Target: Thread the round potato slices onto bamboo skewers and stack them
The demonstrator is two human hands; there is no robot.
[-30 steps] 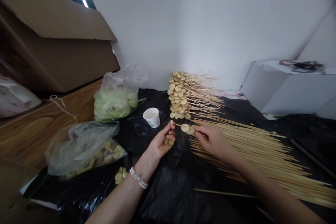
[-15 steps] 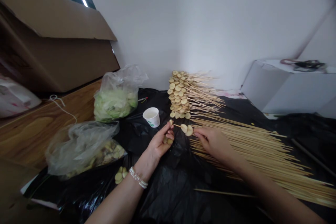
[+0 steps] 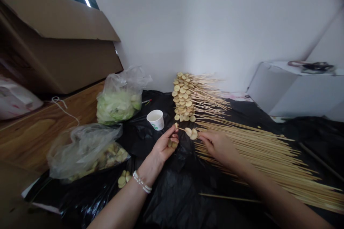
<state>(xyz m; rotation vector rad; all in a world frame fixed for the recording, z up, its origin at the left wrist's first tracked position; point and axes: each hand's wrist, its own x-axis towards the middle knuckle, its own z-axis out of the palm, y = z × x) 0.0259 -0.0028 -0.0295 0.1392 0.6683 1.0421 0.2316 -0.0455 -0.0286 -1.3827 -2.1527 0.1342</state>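
My left hand (image 3: 165, 145) is curled around a few pale round slices, with one slice (image 3: 176, 126) pinched at its fingertips against the tip of a thin bamboo skewer. My right hand (image 3: 219, 144) pinches that skewer (image 3: 182, 128), which carries two slices (image 3: 191, 133) just beside my fingers. Both hands hover over black plastic sheeting (image 3: 177, 193). Behind them lies a stack of finished skewers (image 3: 185, 96) loaded with slices.
A broad pile of bare bamboo skewers (image 3: 268, 154) spreads to the right. A white paper cup (image 3: 155, 119), a bag of green leaves (image 3: 119, 98), a bag of slices (image 3: 86, 152) and loose slices (image 3: 122, 179) sit left. A cardboard box (image 3: 53, 39) and a white box (image 3: 292, 89) flank the area.
The two slices on the skewer have slid slightly toward my right hand and tilted. Both hands have barely shifted.
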